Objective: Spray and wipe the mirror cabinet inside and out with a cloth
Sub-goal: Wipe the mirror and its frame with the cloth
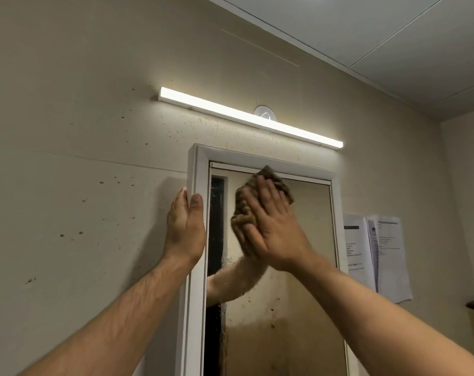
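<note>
Mirror cabinet, one; cloth, one.

Your wall carries the white-framed mirror cabinet, a lit light bar just above it and printed sheets to its right. Brown specks, perhaps splashes, dot it.

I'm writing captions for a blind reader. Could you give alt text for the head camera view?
A person's right hand presses a crumpled brown cloth against the smeared mirror of a white-framed wall cabinet, near its top. The left hand rests on the frame's left edge. A lit white light bar sits above, on a beige wall flecked with brown spots.
</note>
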### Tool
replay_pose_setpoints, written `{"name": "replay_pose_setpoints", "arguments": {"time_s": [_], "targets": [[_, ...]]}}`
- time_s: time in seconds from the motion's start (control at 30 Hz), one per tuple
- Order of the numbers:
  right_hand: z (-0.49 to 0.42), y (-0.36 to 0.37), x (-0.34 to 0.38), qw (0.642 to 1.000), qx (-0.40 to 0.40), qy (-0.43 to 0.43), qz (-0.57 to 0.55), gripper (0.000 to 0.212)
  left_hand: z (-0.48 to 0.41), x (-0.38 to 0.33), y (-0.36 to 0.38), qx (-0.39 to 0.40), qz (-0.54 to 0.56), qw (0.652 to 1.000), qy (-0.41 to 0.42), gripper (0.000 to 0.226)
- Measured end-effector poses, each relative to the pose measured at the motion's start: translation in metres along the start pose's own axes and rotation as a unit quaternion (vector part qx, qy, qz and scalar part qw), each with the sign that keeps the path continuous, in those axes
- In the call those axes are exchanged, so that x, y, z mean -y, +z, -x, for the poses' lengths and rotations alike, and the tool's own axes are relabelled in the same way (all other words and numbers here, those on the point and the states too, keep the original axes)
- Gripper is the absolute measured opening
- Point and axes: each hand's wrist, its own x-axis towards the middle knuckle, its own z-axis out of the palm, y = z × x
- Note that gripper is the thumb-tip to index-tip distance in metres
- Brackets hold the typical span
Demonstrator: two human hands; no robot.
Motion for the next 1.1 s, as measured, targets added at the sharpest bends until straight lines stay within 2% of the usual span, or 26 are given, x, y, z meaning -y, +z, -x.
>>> {"name": "replay_pose_setpoints", "arguments": {"time_s": [0.1,0.13,0.2,0.27,0.3,0.37,0.4,0.43,0.47,0.5,0.57,0.63,0.67,0.7,0.73,0.8,0.83,0.87,0.93,0.97,1.03,1.07,1.1], "targets": [[0.000,-0.005,-0.009,0.975,-0.036,0.210,-0.066,0.066,0.002,0.000,0.001,-0.018,-0.031,0.999,0.017,0.082],[-0.001,-0.004,-0.005,0.966,-0.047,0.240,-0.083,0.064,0.003,0.001,0.001,-0.026,-0.042,0.998,0.024,0.082],[0.001,-0.008,0.000,0.963,-0.070,0.232,-0.116,0.056,0.003,0.003,0.001,-0.037,-0.071,0.996,0.041,0.081],[0.009,-0.024,-0.007,0.961,-0.093,0.211,-0.150,0.039,0.000,0.004,0.001,-0.051,-0.096,0.993,0.056,0.075],[0.012,-0.033,-0.014,0.957,-0.100,0.218,-0.160,0.031,-0.002,0.005,0.001,-0.062,-0.109,0.990,0.067,0.071],[0.021,-0.050,-0.024,0.932,-0.091,0.291,-0.197,0.025,-0.001,0.006,0.002,-0.090,-0.143,0.981,0.091,0.066],[0.025,-0.055,-0.026,0.903,-0.075,0.351,-0.236,0.029,0.001,0.004,0.002,-0.105,-0.165,0.975,0.101,0.066],[0.030,-0.061,-0.024,0.857,-0.051,0.421,-0.292,0.033,0.003,0.003,0.002,-0.122,-0.190,0.968,0.109,0.064],[0.032,-0.065,-0.020,0.796,-0.025,0.482,-0.364,0.036,0.005,0.000,0.000,-0.142,-0.218,0.958,0.122,0.063],[0.036,-0.069,-0.016,0.736,-0.003,0.518,-0.436,0.037,0.008,-0.003,0.000,-0.158,-0.254,0.943,0.142,0.061],[0.041,-0.075,-0.009,0.642,0.023,0.524,-0.559,0.037,0.019,-0.009,0.001,-0.156,-0.320,0.904,0.238,0.059],[0.045,-0.084,-0.003,0.563,0.021,0.506,-0.653,0.030,0.041,-0.017,0.013,-0.061,-0.301,0.884,0.354,0.058],[0.046,-0.088,0.002,0.532,0.019,0.492,-0.688,0.032,0.056,-0.021,0.023,0.004,-0.269,0.891,0.365,0.056],[0.047,-0.089,0.007,0.513,0.025,0.477,-0.713,0.041,0.070,-0.026,0.034,0.063,-0.240,0.909,0.336,0.055],[0.047,-0.089,0.013,0.505,0.033,0.466,-0.726,0.050,0.081,-0.031,0.044,0.112,-0.208,0.933,0.271,0.057],[0.047,-0.089,0.025,0.513,0.037,0.456,-0.726,0.050,0.090,-0.041,0.055,0.182,-0.085,0.976,0.084,0.064],[0.048,-0.088,0.028,0.521,0.026,0.455,-0.722,0.044,0.089,-0.043,0.059,0.192,-0.018,0.981,0.011,0.064],[0.049,-0.087,0.030,0.528,0.012,0.453,-0.718,0.038,0.084,-0.044,0.060,0.189,0.025,0.981,-0.032,0.060],[0.053,-0.086,0.029,0.549,-0.014,0.447,-0.706,0.030,0.076,-0.045,0.057,0.180,0.065,0.979,-0.069,0.042],[0.055,-0.086,0.029,0.583,-0.015,0.440,-0.683,0.029,0.073,-0.045,0.054,0.176,0.073,0.979,-0.072,0.032],[0.060,-0.090,0.027,0.697,-0.002,0.415,-0.585,0.035,0.070,-0.046,0.050,0.163,0.090,0.980,-0.076,0.024],[0.063,-0.092,0.024,0.739,0.000,0.397,-0.544,0.039,0.069,-0.048,0.048,0.150,0.105,0.979,-0.087,0.024],[0.065,-0.095,0.022,0.759,-0.001,0.385,-0.525,0.041,0.067,-0.050,0.045,0.133,0.123,0.978,-0.105,0.024]]}}
